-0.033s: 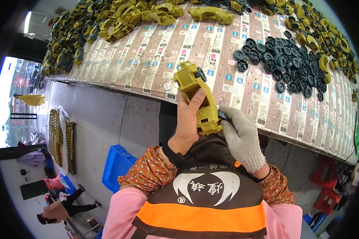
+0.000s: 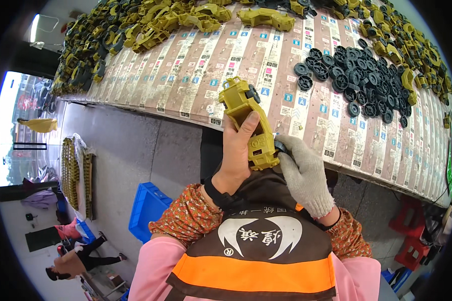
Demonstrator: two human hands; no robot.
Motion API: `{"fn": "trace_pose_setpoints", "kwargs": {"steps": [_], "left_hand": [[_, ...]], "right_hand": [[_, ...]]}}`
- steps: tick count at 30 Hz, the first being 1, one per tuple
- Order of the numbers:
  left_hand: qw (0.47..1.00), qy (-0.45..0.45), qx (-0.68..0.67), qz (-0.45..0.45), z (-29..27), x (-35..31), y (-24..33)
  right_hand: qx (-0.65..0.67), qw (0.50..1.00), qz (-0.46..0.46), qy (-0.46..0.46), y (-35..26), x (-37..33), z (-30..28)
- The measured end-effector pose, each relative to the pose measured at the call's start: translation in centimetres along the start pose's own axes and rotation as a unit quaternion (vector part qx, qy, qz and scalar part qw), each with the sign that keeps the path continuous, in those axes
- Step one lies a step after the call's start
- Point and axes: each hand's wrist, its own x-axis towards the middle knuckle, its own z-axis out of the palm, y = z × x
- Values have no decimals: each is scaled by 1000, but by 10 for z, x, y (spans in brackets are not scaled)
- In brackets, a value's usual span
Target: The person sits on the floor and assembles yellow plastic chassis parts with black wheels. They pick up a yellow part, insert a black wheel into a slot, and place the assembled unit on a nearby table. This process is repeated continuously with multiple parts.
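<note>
My bare left hand (image 2: 234, 155) grips a yellow-olive plastic toy car body (image 2: 260, 140), thumb pressed over its open cabin. The body tilts just off the table's near edge, above my lap. A black wheel (image 2: 253, 93) sits on its side near the far end. At the nearer end, my right hand (image 2: 305, 173), in a pale knit glove, pinches another black wheel (image 2: 280, 147) against the body's right side. The gloved fingers partly cover this wheel, so how it joins the body is hidden.
The table (image 2: 186, 83) has a printed, striped covering. A heap of loose black wheels (image 2: 359, 75) lies to the right. Yellow car bodies (image 2: 196, 20) pile along the far side. A blue bin (image 2: 148, 208) stands on the floor at left; red stools (image 2: 412, 251) are at right.
My hands, the car body and the wheel look the same. In the background at lower left, a person has shifted very slightly.
</note>
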Motion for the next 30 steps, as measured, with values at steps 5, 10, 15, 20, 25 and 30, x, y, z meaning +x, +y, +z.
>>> {"fn": "trace_pose_setpoints", "kwargs": {"steps": [5,10,15,20,25,30], "left_hand": [[999,-5,35,41,0,-2,-1],[999,-10,30,28,4,-6,0],[998,-42,0,37,3,-3,0],[999,-40,-22,-15,-3,2,7],[997,-36,57,24,-6,1,0],[995,-32,62,65,-1,3,-6]], "right_hand": [[-86,991,-97,7,6,-10,2],[-179,979,-95,-29,-2,-19,1],[55,998,4,-25,8,-5,3],[355,901,230,-102,7,8,-13],[338,909,236,-66,3,10,-10],[121,992,32,7,22,0,0]]}}
